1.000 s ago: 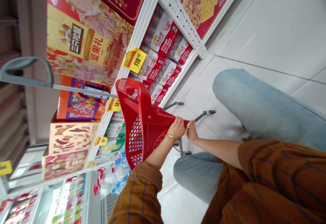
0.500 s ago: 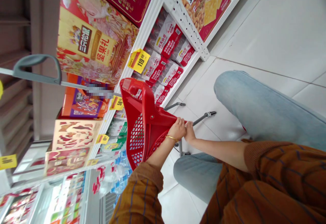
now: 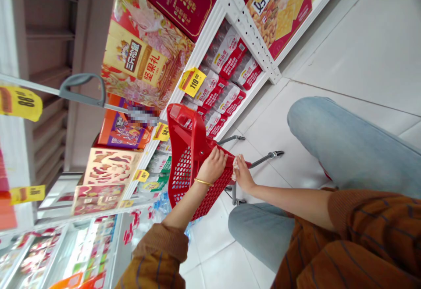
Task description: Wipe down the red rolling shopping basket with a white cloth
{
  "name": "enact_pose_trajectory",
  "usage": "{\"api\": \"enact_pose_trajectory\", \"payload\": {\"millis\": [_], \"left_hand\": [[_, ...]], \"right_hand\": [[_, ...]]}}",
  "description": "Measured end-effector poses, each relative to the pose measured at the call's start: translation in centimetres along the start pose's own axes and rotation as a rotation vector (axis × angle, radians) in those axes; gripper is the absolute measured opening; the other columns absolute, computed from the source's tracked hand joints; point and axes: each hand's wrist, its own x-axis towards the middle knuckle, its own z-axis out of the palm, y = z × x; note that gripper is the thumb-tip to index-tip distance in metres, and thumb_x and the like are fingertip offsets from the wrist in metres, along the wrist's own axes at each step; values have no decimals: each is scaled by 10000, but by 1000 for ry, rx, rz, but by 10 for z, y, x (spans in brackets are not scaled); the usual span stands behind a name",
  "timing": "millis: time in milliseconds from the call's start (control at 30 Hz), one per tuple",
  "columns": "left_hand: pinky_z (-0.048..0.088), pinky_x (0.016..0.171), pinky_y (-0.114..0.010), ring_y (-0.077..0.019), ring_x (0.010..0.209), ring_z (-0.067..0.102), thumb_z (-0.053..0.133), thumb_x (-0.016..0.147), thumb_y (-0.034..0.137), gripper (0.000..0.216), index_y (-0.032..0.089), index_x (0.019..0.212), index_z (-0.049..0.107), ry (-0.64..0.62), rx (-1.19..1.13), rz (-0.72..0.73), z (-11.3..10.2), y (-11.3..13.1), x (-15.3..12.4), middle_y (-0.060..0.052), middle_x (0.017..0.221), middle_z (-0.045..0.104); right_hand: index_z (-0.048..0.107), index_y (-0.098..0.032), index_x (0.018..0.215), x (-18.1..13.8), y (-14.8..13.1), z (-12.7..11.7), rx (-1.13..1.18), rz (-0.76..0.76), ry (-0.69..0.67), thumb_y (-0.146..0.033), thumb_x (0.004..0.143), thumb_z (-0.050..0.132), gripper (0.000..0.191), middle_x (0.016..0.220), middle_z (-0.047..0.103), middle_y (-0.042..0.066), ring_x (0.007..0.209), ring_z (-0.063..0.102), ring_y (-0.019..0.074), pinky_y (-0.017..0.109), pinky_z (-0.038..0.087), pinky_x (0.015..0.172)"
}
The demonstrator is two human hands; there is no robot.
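The work area is a shop aisle with a pale tiled floor (image 3: 342, 74) and, alongside it, a white shelf (image 3: 250, 26). The red basket (image 3: 195, 146) is located in front of your knees (image 3: 312, 133), beside the lower shelf level. Its gray handle (image 3: 87, 100) stands out on a long pole.

Hand status: your left hand (image 3: 213, 164) is narrow, fingers curled over the basket's edge. Your right hand (image 3: 244, 175) pinches a crumpled whitish cloth (image 3: 234, 168) next to the same edge; it may be a tissue, since your fingers hide most of it.

Caution: the basket could roll on its wheels (image 3: 276, 153) and swing into the shelf; one-sided pressure with a slack left grip would be the likely cause. The cloth could snag or tear if you drag it across the holed wall. If the basket tips toward the shelf, the handle could strike the gift boxes (image 3: 134, 56) or the price tag (image 3: 193, 82).

Containers: the basket's holed walls are visible, but its inside is mostly out of sight, so its contents cannot be confirmed. The bottom shelf level holds wrapped bottle packs (image 3: 226, 56) with red labels and, farther along, green-labelled packs (image 3: 159, 164). The level above carries the gift boxes, including an orange box (image 3: 113, 124).
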Motion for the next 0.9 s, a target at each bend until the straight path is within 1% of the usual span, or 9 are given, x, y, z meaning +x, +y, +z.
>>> {"api": "enact_pose_trajectory", "payload": {"millis": [100, 300, 400, 500, 633, 700, 800, 900], "left_hand": [[340, 1081, -451, -266, 1173, 547, 366, 930, 169, 393, 50, 1261, 541, 6, -9, 74, 6, -7, -3, -201, 1208, 608], [340, 1079, -465, -265, 1176, 543, 352, 933, 158, 406, 33, 1285, 510, 59, -1, 129, 15, -6, -10, -215, 1254, 578], [335, 1086, -465, -270, 1185, 538, 342, 941, 173, 409, 28, 1285, 507, 73, 27, 135, 14, -4, -11, -212, 1267, 572], [331, 1092, -459, -269, 1195, 532, 351, 940, 174, 408, 18, 1285, 503, 86, 20, 126, 14, -2, -10, -219, 1261, 574], [330, 1096, -471, -274, 1201, 530, 360, 936, 162, 411, 13, 1298, 486, 114, 22, 138, 11, -1, -8, -221, 1263, 574], [330, 1099, -469, -270, 1207, 528, 370, 931, 149, 414, 13, 1308, 477, 113, 6, 141, 9, 0, -8, -222, 1275, 567], [339, 1099, -452, -255, 1214, 528, 380, 924, 133, 412, 12, 1307, 478, 99, -15, 132, 4, 1, -6, -218, 1281, 568], [347, 1104, -428, -253, 1231, 516, 381, 929, 153, 406, 16, 1293, 495, 111, 17, 131, 0, 2, -7, -186, 1288, 575]], "right_hand": [[181, -106, 1480, -2, -7, 13, -8, 37, 20, -260, 944, 277, 565, 1570, 90, 143, 1447, 68, 227, 472, 161, 1172], [12, -97, 1495, -9, -20, 32, 2, 59, 62, -174, 923, 279, 636, 1572, -76, 137, 1437, -50, 259, 517, 145, 1167], [-65, -107, 1490, -14, -30, 37, 4, 36, 85, -138, 912, 286, 677, 1564, -130, 134, 1428, -91, 270, 540, 126, 1163], [-131, -136, 1480, -17, -45, 41, -16, -33, 93, -113, 902, 312, 729, 1558, -162, 127, 1424, -114, 276, 558, 117, 1158], [-204, -185, 1460, -18, -69, 41, -33, -115, 82, -68, 883, 324, 791, 1546, -229, 90, 1425, -129, 257, 529, 116, 1171], [-220, -199, 1454, -19, -76, 38, -22, -139, 78, -56, 874, 330, 812, 1543, -240, 80, 1426, -133, 253, 524, 110, 1174], [-207, -214, 1459, -19, -80, 31, -12, -163, 59, -66, 879, 334, 807, 1549, -228, 68, 1430, -123, 247, 514, 115, 1177], [-196, -233, 1462, -19, -77, 22, -23, -176, 46, -102, 906, 315, 767, 1554, -216, 50, 1434, -110, 235, 500, 139, 1176]]}}
